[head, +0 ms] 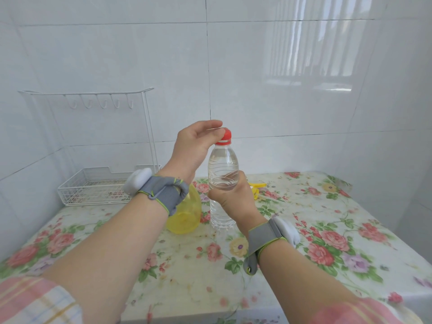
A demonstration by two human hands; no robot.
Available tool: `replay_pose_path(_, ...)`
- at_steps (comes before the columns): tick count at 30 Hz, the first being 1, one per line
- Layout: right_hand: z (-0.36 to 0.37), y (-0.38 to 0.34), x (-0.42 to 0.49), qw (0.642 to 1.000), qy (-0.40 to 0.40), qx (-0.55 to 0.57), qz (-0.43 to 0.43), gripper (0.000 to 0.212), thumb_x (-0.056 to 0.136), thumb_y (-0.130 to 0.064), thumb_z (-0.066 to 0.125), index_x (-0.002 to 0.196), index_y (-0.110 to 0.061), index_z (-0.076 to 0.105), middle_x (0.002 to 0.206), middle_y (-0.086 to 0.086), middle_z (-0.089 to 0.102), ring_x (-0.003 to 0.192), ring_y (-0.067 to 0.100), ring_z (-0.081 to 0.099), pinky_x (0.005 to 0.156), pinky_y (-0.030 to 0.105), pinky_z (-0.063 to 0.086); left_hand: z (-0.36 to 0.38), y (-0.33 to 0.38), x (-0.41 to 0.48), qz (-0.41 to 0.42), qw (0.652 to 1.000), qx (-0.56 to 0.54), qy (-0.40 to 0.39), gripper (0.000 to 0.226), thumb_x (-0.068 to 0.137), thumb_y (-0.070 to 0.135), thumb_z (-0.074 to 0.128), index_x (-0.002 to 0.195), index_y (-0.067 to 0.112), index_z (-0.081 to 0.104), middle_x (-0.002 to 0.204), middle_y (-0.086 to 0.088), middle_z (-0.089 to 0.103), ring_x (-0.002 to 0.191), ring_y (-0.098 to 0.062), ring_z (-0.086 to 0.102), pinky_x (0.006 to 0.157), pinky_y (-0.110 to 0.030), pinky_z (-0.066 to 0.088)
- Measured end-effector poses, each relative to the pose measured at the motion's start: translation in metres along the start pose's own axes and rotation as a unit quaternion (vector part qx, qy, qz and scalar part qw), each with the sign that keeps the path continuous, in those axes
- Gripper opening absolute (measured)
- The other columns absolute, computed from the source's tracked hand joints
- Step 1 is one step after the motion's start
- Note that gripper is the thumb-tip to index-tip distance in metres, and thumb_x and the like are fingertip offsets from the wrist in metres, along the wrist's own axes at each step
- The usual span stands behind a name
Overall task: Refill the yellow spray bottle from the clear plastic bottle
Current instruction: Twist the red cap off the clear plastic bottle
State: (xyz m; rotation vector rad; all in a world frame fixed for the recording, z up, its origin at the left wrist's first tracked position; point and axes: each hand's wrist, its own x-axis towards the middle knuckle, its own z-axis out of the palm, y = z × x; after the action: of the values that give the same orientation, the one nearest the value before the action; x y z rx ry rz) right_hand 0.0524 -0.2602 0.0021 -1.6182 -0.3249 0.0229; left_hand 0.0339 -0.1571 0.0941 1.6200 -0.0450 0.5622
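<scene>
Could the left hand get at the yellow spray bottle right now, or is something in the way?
Probably not at once. The left hand is busy on the red cap of the clear bottle, and its own forearm crosses in front of the yellow spray bottle. Letting go would likely free it.

Water bottle (223,169): clear ribbed plastic, glossy; cap (226,134) red plastic. Left of it, spray bottle (187,213): translucent yellow plastic. Bench (327,230) cover: floral, slight sheen. Rack (93,183), further left: white coated wire. Wall tiles (257,66) behind: glossy.

White glossy tiled walls (257,66), window light reflected at right, floral-clothed table (350,230), white wire rack (93,185)
</scene>
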Motion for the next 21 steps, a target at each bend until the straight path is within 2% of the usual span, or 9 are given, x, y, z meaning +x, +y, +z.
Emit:
replay_pose_path(2,0.0,0.0,0.0,1.0,0.0,0.0,0.001,0.046,0.072,-0.004,0.074,0.111,-0.012,0.051,0.083,-0.01,0.058,0.069,-0.001,0.055,0.053,0.006,0.042,0.001,0.001,-0.002,0.014,1.0,-0.017,0.011,0.032,0.078,0.011,0.071,0.109,0.006,0.062,0.091,-0.005,0.07,0.07,-0.001,0.068,0.071,-0.012,0.048)
replay_pose_path(3,0.0,0.0,-0.001,1.0,0.0,-0.001,0.001,0.046,0.072,-0.004,0.074,0.111,-0.013,0.051,0.083,-0.011,0.058,0.069,-0.001,0.055,0.052,0.006,0.042,0.001,0.001,-0.002,0.017,1.0,-0.023,0.012,0.036,0.077,0.012,0.072,0.111,0.005,0.06,0.092,-0.006,0.07,0.069,-0.002,0.069,0.069,-0.012,0.049)
replay_pose_path(5,0.0,-0.001,-0.001,1.0,-0.001,0.001,0.002,0.046,0.072,-0.003,0.074,0.111,-0.013,0.051,0.083,-0.011,0.058,0.07,-0.001,0.055,0.052,0.005,0.043,0.0,0.001,-0.002,0.001,1.0,-0.027,0.005,0.041,0.077,0.02,0.073,0.114,0.009,0.06,0.101,-0.006,0.07,0.083,-0.004,0.068,0.079,-0.017,0.049)
replay_pose_path(7,0.0,-0.001,-0.002,1.0,-0.001,0.003,0.004,0.046,0.072,-0.003,0.073,0.112,-0.013,0.051,0.084,-0.01,0.059,0.07,0.0,0.056,0.056,0.01,0.043,-0.001,0.0,-0.001,-0.031,0.999,-0.042,-0.012,0.038,0.076,0.028,0.071,0.111,0.017,0.064,0.115,-0.005,0.067,0.108,-0.012,0.062,0.097,-0.031,0.046)
replay_pose_path(9,0.0,-0.002,-0.001,1.0,-0.001,0.003,0.005,0.047,0.073,-0.003,0.073,0.113,-0.012,0.051,0.084,-0.01,0.059,0.071,0.0,0.056,0.057,0.01,0.043,-0.002,0.0,-0.002,-0.042,0.997,-0.059,-0.026,0.031,0.076,0.024,0.066,0.106,0.018,0.067,0.119,-0.009,0.066,0.117,-0.023,0.058,0.105,-0.041,0.042)
replay_pose_path(12,0.0,-0.001,-0.001,1.0,-0.003,0.002,0.005,0.047,0.073,-0.003,0.073,0.113,-0.013,0.05,0.085,-0.01,0.058,0.071,-0.001,0.055,0.052,0.004,0.043,-0.002,-0.003,0.001,-0.022,0.998,-0.05,-0.024,0.027,0.081,0.015,0.065,0.108,0.01,0.066,0.113,-0.014,0.068,0.113,-0.028,0.061,0.105,-0.041,0.043)
replay_pose_path(15,0.0,-0.002,-0.002,1.0,-0.002,0.002,0.006,0.047,0.073,-0.003,0.074,0.112,-0.012,0.05,0.085,-0.009,0.059,0.071,0.0,0.055,0.05,0.002,0.042,0.0,-0.002,0.001,0.003,0.998,-0.058,-0.012,0.028,0.084,0.009,0.063,0.111,0.003,0.062,0.097,-0.008,0.071,0.093,-0.015,0.068,0.095,-0.029,0.049)
replay_pose_path(21,-0.001,-0.003,-0.003,1.0,-0.004,0.004,0.006,0.046,0.074,0.0,0.073,0.111,-0.012,0.05,0.083,-0.009,0.058,0.07,-0.001,0.055,0.048,-0.001,0.041,-0.005,0.015,0.007,0.032,0.992,-0.112,0.046,0.014,0.084,0.007,0.064,0.097,0.012,0.062,0.091,-0.006,0.065,0.094,-0.018,0.063,0.092,-0.031,0.049)
